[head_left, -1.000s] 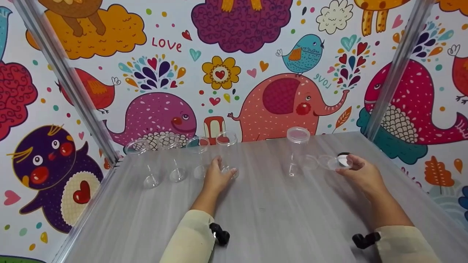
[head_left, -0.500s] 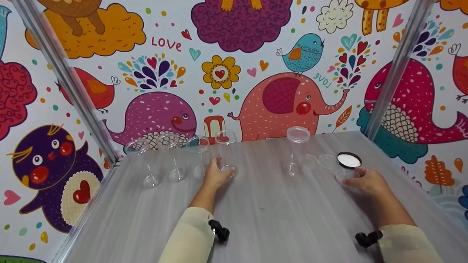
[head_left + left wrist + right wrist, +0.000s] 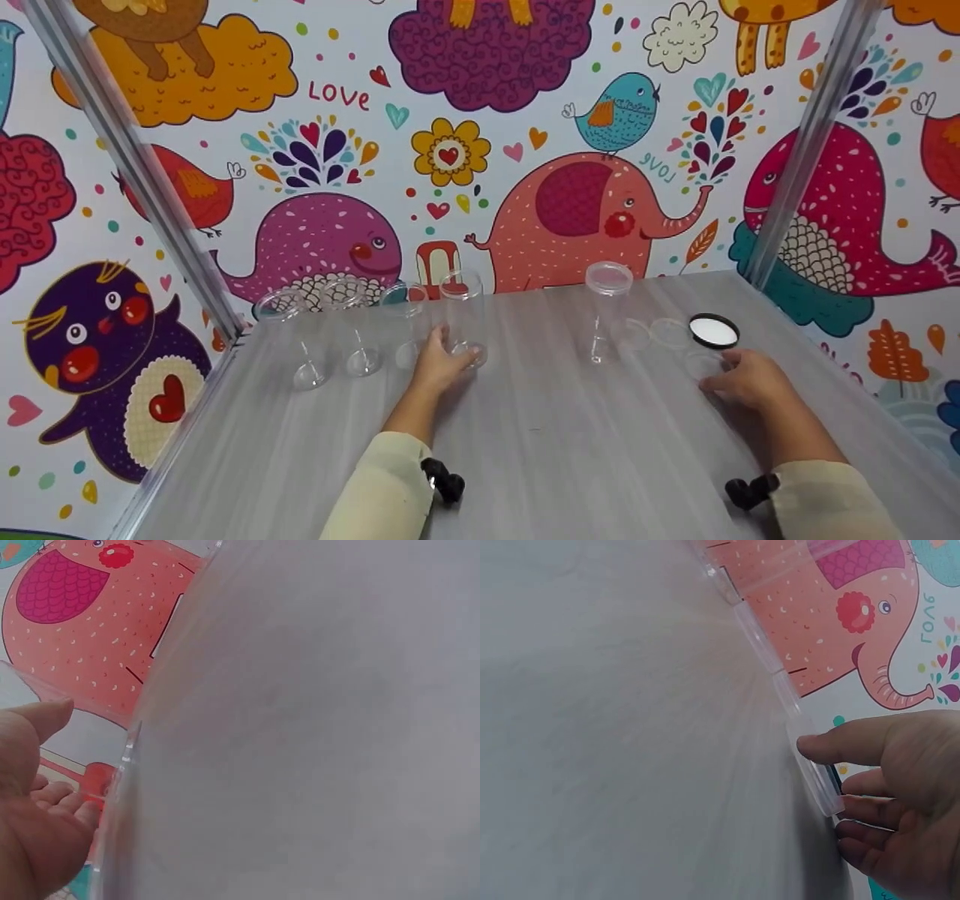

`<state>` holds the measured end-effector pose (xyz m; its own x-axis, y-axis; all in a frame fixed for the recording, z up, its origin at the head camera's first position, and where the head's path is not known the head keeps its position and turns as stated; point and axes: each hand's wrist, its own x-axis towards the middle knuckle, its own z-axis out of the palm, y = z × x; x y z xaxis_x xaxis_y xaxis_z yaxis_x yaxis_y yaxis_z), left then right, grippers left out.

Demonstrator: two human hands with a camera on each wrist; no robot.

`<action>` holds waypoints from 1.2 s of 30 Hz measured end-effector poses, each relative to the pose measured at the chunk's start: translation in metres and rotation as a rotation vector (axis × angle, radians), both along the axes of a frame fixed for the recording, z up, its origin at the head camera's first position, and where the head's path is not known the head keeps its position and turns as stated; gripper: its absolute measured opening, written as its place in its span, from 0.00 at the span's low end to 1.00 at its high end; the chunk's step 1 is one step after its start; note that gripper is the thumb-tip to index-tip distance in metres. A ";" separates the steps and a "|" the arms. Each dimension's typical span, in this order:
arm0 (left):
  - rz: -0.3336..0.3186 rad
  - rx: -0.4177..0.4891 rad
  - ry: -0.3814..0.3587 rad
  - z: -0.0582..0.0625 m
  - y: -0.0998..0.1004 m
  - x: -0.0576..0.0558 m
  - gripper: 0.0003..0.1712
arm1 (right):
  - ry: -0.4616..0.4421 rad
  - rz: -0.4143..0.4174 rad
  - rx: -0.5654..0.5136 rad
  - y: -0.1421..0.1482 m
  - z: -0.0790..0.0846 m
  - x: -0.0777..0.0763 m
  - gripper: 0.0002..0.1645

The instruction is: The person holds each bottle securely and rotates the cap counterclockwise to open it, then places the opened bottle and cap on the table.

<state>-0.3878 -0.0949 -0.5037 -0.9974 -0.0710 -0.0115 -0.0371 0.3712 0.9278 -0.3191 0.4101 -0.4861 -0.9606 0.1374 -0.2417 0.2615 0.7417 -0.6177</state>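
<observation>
My left hand (image 3: 442,365) curves its thumb and fingers round the lower part of a clear plastic jar (image 3: 463,307), which stands upright on the table. In the left wrist view that jar shows only as faint edges between the thumb (image 3: 52,718) and the curled fingers. My right hand (image 3: 750,377) holds a clear round lid (image 3: 699,366) by its edge, the lid lying flat at the table surface. From the right wrist view, the thumb (image 3: 832,745) presses the lid's near side while the fingers sit along its far edge. Right behind it lies a black-rimmed white disc (image 3: 714,331).
Several more clear jars stand in a row to the left, the leftmost jar (image 3: 307,375) near the wall. A lidded clear jar (image 3: 609,279) stands right of centre. Two clear lids lie beside it, one lid (image 3: 667,333) nearer my right hand. Printed walls border the grey table (image 3: 540,450).
My right hand has lowered the clear lid towards me and onto the table, uncovering the black-rimmed disc. My left hand stays at the jar, which has shifted only slightly.
</observation>
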 end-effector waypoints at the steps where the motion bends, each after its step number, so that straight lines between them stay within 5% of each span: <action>1: 0.002 0.004 0.003 0.001 -0.001 0.002 0.52 | 0.002 -0.001 -0.008 -0.001 0.001 0.000 0.62; 10: 0.014 0.039 0.077 0.013 -0.007 0.025 0.52 | 0.176 -0.088 -0.089 -0.026 0.023 -0.003 0.66; 19: 0.034 0.047 0.111 0.017 -0.017 0.042 0.48 | 0.362 -0.067 -0.223 -0.063 0.035 -0.007 0.66; 27: 0.010 0.078 0.144 0.018 -0.020 0.052 0.49 | 0.425 -0.010 -0.288 -0.091 0.048 -0.020 0.66; 36: -0.009 0.085 0.093 0.022 -0.019 0.061 0.54 | 0.421 0.033 -0.325 -0.114 0.054 -0.034 0.70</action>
<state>-0.3266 -0.1141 -0.4818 -0.9951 -0.0646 0.0754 0.0535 0.2907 0.9553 -0.3532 0.2959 -0.4318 -0.9862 0.0880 0.1404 -0.0785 0.4981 -0.8636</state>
